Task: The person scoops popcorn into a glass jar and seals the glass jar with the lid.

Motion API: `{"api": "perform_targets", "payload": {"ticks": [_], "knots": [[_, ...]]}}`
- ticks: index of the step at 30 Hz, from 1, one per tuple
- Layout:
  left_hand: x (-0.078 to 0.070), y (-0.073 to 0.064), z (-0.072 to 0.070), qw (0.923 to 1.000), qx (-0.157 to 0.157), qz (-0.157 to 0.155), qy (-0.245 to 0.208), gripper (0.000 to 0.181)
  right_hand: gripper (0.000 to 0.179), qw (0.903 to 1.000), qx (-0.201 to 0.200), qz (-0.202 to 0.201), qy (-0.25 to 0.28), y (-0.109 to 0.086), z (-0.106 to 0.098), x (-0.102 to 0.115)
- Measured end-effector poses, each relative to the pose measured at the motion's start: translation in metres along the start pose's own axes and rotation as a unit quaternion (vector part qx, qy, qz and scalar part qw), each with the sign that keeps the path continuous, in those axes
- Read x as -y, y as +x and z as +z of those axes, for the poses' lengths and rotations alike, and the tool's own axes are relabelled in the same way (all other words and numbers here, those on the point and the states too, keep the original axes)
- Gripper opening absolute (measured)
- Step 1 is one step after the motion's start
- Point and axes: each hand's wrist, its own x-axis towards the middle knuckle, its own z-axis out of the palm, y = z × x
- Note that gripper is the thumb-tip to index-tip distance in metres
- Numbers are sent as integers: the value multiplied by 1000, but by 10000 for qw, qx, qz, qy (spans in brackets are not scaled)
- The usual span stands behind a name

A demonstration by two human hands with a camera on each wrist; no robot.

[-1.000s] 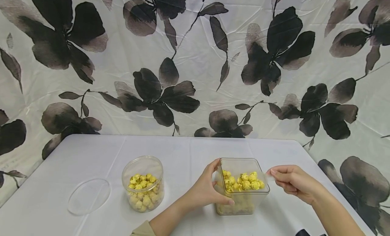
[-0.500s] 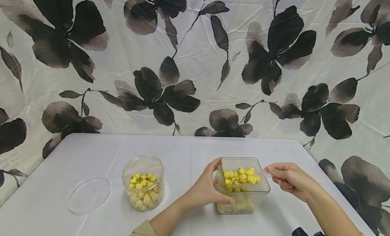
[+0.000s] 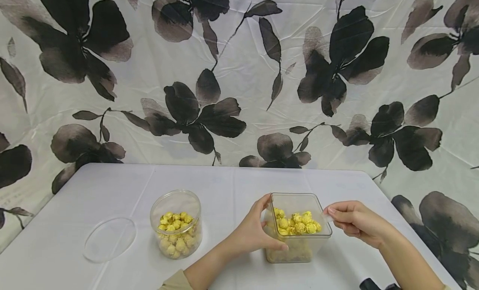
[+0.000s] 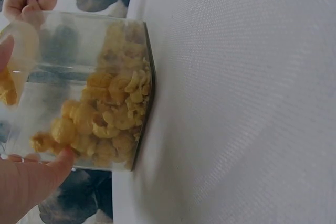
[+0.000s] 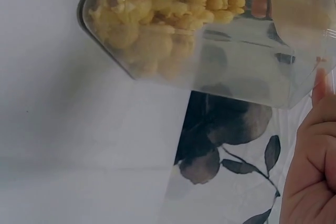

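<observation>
A clear square container (image 3: 299, 250) stands upright on the table, partly filled with yellow popcorn (image 3: 301, 227). My left hand (image 3: 252, 232) grips it from the left, the thumb across the front wall and the fingers behind the side. My right hand (image 3: 357, 221), at the container's right rim, pinches the handle of a translucent scoop (image 5: 299, 3). The scoop's bowl is inside the upper part of the container. In the left wrist view popcorn lies at the scoop (image 4: 25, 45), and more popcorn (image 4: 105, 119) is heaped at the bottom.
A round clear jar (image 3: 176, 225) of popcorn stands left of my left hand. Farther left a clear round lid (image 3: 109, 240) lies flat on the white table (image 3: 220, 198). A dark object (image 3: 369, 284) shows at the lower edge. Floral cloth (image 3: 239, 74) hangs behind.
My right hand has shifted slightly left with the scoop. Popcorn inside the square container rose midway, then settled lower and spread differently. My left hand has stayed in place.
</observation>
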Motion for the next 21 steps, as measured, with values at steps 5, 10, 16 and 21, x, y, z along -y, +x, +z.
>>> {"api": "perform_targets", "payload": {"ticks": [5, 10, 16, 21], "knots": [[0, 0, 0, 10000, 6, -5, -15, 115, 28, 9994, -108, 148, 294, -1, 1, 0], [0, 0, 0, 10000, -6, -32, -40, 114, 28, 9984, -26, 173, 546, -2, 0, 0], [-1, -1, 0, 10000, 8, -10, -15, 113, 30, 9968, 59, 167, 784, -3, -2, -2], [-1, -1, 0, 10000, 0, 26, -5, 114, 30, 9956, -38, 257, 904, -4, -6, -3]]}}
